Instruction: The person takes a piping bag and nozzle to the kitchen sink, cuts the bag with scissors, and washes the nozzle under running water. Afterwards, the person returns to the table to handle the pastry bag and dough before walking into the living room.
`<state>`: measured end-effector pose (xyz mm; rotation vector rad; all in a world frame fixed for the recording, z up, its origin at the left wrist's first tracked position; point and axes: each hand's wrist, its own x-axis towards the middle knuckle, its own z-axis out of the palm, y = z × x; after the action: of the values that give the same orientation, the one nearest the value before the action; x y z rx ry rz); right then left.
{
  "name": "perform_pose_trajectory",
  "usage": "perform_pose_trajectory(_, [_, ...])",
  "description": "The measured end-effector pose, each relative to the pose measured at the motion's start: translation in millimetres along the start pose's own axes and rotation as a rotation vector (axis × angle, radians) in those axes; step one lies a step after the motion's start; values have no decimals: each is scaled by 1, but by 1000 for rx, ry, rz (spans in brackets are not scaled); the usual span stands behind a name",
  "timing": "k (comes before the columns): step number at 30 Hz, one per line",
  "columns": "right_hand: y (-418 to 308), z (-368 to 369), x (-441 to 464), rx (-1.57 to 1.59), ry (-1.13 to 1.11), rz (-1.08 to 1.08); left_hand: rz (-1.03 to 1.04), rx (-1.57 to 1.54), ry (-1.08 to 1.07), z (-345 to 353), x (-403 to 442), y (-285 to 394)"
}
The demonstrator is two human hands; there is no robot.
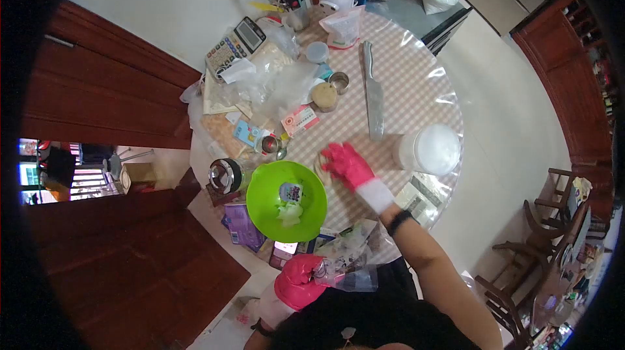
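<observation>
Pink gloves cover both of my hands. Low at the table's front edge, my left hand (301, 283) is closed on a crumpled clear plastic bag (355, 255), which spreads to the right over the edge. My right hand (348, 166) reaches over the checked tablecloth, fingers stretched out and pointing left. Its fingertips touch or cover a small pale thing (319, 163), mostly hidden, that I cannot name. Left of that hand stands a bright green bowl (262, 216) with a small printed packet (291, 192) and white crumpled pieces (290, 213) inside.
A cleaver-like knife (374, 106) lies beyond my right hand, and a white-lidded tub (436, 149) stands to its right. A glass jar (226, 176), purple box (242, 225), phone (284, 251), calculator (237, 44), plastic bags (277, 83) and small cans (338, 82) crowd the left side.
</observation>
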<state>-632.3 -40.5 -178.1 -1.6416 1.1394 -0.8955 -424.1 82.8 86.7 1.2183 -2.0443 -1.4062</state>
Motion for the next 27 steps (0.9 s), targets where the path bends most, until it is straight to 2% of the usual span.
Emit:
perform_pose_trajectory(1, [-39,-15,-29,-734,-119,-217,59,84,32,-3,6,10])
perform_pose_trajectory(2, [-56,-13,-58,-725,-189,-163,116,167,66,-5,9,15])
perform_pose_trajectory(4, [-62,-12,-74,-723,-274,-103,61,78,56,3,4,2])
perform_pose_trajectory(6, [-48,-10,-64,-161,-200,123,8,-7,52,13,2,-13])
perform_pose_trajectory(9, [-27,-3,-39,697,-35,453,66,-56,86,18,4,-24])
perform_pose_trajectory(11, [-14,1,9,-492,56,-207,-31,-89,-64,14,8,-20])
perform_pose_trajectory(13, [-35,-10,49,-640,116,-283,8,-79,-17,20,9,-27])
perform_pose_trajectory(16, [-27,2,53,-573,148,-251,3,-76,19,24,14,-12])
perform_pose_trajectory(18, [-33,4,18,-705,18,-226,-20,-73,5,24,18,-13])
perform_pose_trajectory(19, [-34,4,-11,-661,-10,-245,-1,-101,23,29,14,-21])
perform_pose_trajectory(20, [-30,10,-42,241,25,-9,17,-132,42,31,13,-26])
perform_pose_trajectory(21, [-38,-2,-54,235,21,-8,19,-137,45,31,16,-23])
perform_pose_trajectory(23, [-67,-29,-62,-148,-108,119,44,-171,131,30,23,-15])
perform_pose_trajectory(24, [-57,-30,-57,-152,-109,118,47,-173,133,29,24,-16])
perform_pose_trajectory(26, [-27,-38,-31,-368,250,-113,-37,-282,-21,24,27,-19])
perform_pose_trajectory(27, [-25,-48,-12,-276,350,-93,-36,-280,-16,26,22,-27])
